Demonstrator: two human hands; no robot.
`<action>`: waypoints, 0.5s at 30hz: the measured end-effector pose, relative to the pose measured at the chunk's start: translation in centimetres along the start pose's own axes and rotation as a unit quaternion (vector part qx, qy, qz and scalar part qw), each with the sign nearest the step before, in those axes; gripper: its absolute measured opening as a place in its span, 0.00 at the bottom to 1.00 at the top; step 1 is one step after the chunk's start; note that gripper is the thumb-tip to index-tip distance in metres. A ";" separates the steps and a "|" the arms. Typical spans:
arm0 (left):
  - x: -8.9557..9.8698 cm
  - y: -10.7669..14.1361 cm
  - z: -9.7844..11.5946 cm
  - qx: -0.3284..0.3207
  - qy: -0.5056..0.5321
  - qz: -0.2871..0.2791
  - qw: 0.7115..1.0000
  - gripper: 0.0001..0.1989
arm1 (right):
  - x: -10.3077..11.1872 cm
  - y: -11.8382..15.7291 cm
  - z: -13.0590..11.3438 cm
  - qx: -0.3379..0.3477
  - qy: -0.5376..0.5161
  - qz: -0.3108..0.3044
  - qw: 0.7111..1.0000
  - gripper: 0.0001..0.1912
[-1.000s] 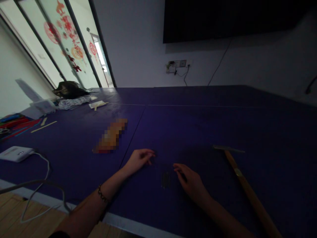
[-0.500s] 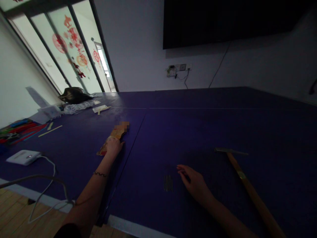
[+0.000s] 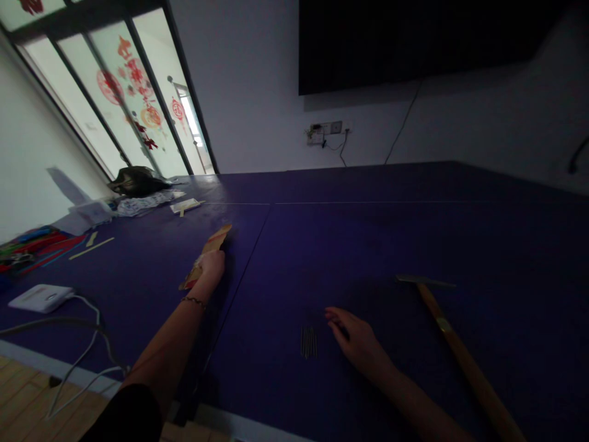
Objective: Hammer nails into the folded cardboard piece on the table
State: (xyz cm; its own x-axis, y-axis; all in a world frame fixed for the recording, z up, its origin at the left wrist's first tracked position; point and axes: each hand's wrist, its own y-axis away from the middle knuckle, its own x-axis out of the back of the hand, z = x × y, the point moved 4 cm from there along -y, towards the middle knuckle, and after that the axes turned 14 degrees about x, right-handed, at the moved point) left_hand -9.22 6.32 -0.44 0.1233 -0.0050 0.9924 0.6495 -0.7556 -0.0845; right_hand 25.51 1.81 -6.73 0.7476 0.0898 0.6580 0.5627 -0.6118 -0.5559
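Packet (image 3: 217, 239) gripped by left hand (image 3: 213, 265), right hand (image 3: 356, 339) loosely uncurled beside thin rods (image 3: 308, 342)

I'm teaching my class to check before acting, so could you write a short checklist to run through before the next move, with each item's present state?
1. Left hand on the brown packet: ok.
2. Left fingers closed firmly on it: cannot tell, the fingertips are hidden.
3. Right hand free: ok, nothing shows in it.
4. Thin metal rods lying together: ok, side by side, left of the right hand and apart from it.
5. Hammer lying on the table, untouched: ok.
6. Table edge free of cables: not ok, a white cable runs over it.
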 end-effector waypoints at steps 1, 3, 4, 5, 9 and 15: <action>0.3 0.2 0.2 -0.001 0.002 0.001 1.000 0.18 | 0.1 0.0 0.0 0.001 0.005 0.003 1.000 0.13; 0.9 1.3 1.3 -0.039 0.007 0.015 0.999 0.18 | 0.3 -0.1 0.0 0.004 0.021 0.010 1.000 0.13; 1.1 2.2 2.3 -0.070 0.012 0.023 0.997 0.18 | 0.5 -0.1 -0.1 0.008 0.035 0.019 0.999 0.13; 1.4 3.5 3.7 -0.135 0.014 0.050 0.989 0.19 | 0.9 -0.2 -0.2 0.014 0.055 0.033 0.998 0.13; 1.0 10.7 9.5 -0.341 -0.001 0.104 0.934 0.21 | 3.2 -0.6 -1.1 0.080 0.160 0.121 0.976 0.17; -0.5 18.4 13.8 -0.523 0.008 0.164 0.836 0.19 | 3.5 -1.5 -0.5 0.130 0.254 0.018 0.958 0.22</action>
State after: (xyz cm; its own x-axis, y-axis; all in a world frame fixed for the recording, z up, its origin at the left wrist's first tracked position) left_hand 13.05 1.43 -3.69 0.1514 -0.3276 0.9326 -0.4303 -0.8712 -0.2361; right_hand 27.09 2.65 -3.33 0.5373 -0.3619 0.7618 0.6582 -0.3849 -0.6470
